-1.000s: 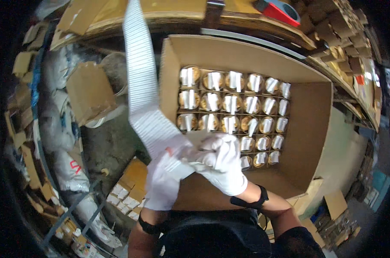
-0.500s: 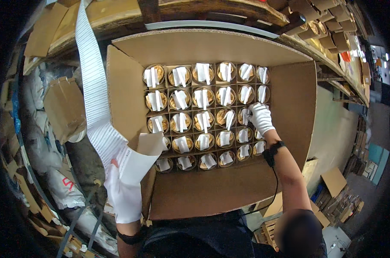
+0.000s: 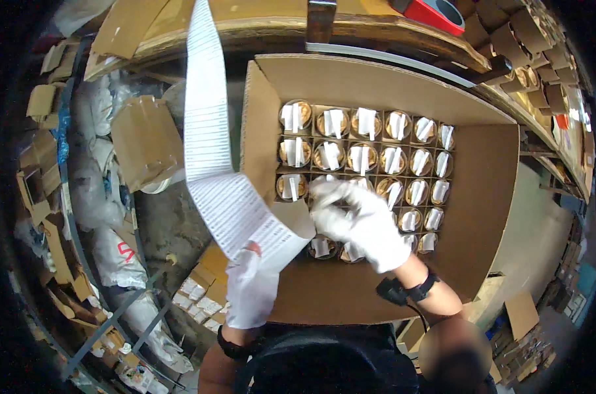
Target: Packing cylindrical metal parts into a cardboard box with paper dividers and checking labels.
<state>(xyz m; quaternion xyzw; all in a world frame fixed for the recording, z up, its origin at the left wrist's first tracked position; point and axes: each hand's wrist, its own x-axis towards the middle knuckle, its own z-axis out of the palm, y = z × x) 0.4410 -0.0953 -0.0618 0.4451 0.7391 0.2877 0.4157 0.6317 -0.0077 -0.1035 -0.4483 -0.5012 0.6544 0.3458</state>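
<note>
one wooden shelf [image 3: 265, 29] beyond carton [image 3: 483, 180]; grey floor [image 3: 158, 217]; left grip [image 3: 250, 294] pinches paper [image 3: 208, 128], right grip [image 3: 360, 222] unclear.

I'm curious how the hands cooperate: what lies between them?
In the head view, the lower end of the paper strip lies between the left hand and the right hand, with the cardboard box beneath.

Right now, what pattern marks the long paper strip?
The strip has dark crosswise lines on white, best in head view.
</note>
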